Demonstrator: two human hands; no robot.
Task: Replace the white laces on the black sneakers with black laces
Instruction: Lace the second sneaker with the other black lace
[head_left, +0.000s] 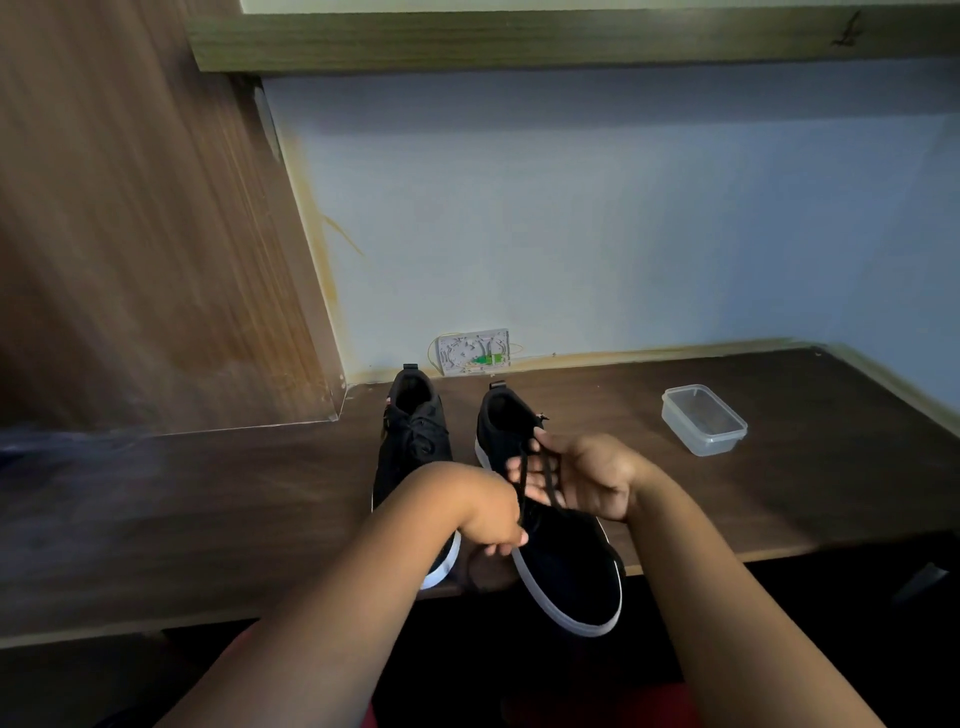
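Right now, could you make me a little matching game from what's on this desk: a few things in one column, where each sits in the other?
Things:
1. laced sneaker
2. sneaker being laced
3. clear plastic tub
4. black lace

Places:
A. alone on the desk, far right
B. toe hanging over the desk's front edge
C. held between both hands
D. leftmost, partly behind the left forearm

Pairs: 1-D, 2-B, 3-A, 4-C

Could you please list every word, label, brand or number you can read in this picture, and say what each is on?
None can be read.
Sneakers: no readable brand or label.
Clear plastic container: no label visible.
White wall box: any markings are too small and blurred.
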